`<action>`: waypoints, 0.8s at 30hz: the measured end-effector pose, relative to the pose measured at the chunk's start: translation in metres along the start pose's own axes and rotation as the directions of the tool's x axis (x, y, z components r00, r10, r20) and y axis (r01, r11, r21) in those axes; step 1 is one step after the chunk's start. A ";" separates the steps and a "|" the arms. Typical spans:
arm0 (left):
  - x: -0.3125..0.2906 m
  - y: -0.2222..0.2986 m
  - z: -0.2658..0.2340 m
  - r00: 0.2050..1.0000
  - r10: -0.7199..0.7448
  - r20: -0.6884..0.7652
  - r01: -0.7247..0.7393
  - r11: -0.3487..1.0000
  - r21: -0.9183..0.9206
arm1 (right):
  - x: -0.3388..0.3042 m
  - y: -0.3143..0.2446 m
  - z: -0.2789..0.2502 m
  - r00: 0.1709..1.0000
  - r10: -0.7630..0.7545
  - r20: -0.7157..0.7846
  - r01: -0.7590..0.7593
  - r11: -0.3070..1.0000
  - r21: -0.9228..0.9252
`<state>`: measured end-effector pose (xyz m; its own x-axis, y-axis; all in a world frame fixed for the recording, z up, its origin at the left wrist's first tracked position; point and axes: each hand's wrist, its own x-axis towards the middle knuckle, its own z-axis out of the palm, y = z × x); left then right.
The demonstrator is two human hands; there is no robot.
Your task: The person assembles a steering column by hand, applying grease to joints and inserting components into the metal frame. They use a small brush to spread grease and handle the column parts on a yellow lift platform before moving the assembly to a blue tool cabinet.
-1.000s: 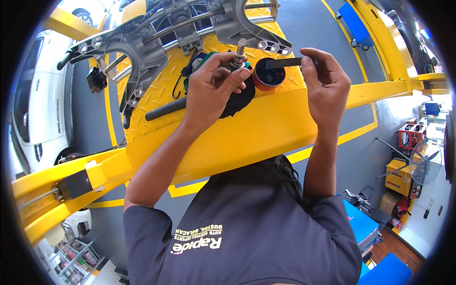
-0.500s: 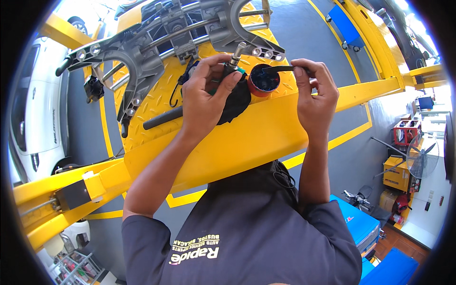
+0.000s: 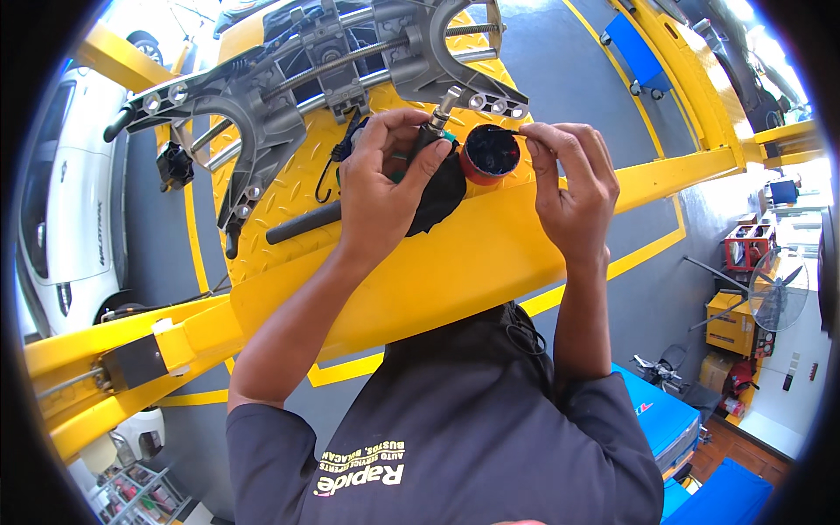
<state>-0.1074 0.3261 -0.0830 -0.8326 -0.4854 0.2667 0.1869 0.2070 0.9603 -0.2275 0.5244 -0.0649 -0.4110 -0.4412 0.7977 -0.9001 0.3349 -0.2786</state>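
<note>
My left hand (image 3: 378,188) is closed around a silvery metal pin (image 3: 447,103) with a dark lower part; its bare end points up, away from me. Some green shows at my left fingertips. Just right of it stands a red tin (image 3: 483,175), open at the top, with dark blue grease (image 3: 494,150) inside. Over the tin's right rim, my right hand (image 3: 576,188) pinches a thin black stick-like tool (image 3: 511,132). The tool's far end reaches over the tin; whether it touches the grease I cannot tell. Beneath my left hand lies a black cloth-like piece (image 3: 437,206).
A grey metal clamp frame (image 3: 254,105) with threaded rods lies beyond my hands on a yellow treaded plate (image 3: 280,210). A black bar (image 3: 302,222) sits beside my left wrist. A yellow beam (image 3: 420,271) crosses in front of me. At left is a white car (image 3: 79,201).
My right hand has moved slightly left and down, its fingers nearer the tin's rim, and less of the black tool shows. The left hand with the pin has shifted slightly right.
</note>
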 end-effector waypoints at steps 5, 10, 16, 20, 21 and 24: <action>-0.001 0.002 0.001 1.000 0.008 -0.024 -0.007 0.999 0.039 | -0.009 -0.002 0.000 0.999 -0.011 0.034 0.011 1.000 0.009; 0.000 0.002 0.000 1.000 -0.001 -0.022 0.002 0.999 0.054 | -0.013 -0.003 0.000 0.998 -0.026 0.049 0.024 0.999 0.031; -0.001 0.007 -0.001 1.000 -0.015 0.001 0.015 0.996 0.093 | -0.017 -0.003 0.004 0.998 -0.010 0.067 0.005 0.997 0.076; -0.001 0.004 -0.001 0.998 -0.056 0.011 0.056 0.998 0.022 | -0.016 0.001 0.009 0.999 -0.022 0.039 0.018 0.995 0.099; -0.001 0.006 -0.001 0.997 -0.079 0.015 0.079 0.997 0.003 | -0.015 0.001 0.010 0.999 -0.017 0.032 0.014 0.994 0.110; -0.002 0.009 -0.001 0.994 -0.104 0.024 0.104 0.994 -0.013 | -0.020 -0.005 0.006 0.997 0.078 0.015 -0.079 0.985 0.154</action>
<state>-0.1035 0.3279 -0.0750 -0.8598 -0.4837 0.1637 0.1063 0.1441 0.9838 -0.2155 0.5265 -0.0825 -0.4819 -0.4264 0.7655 -0.8762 0.2361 -0.4201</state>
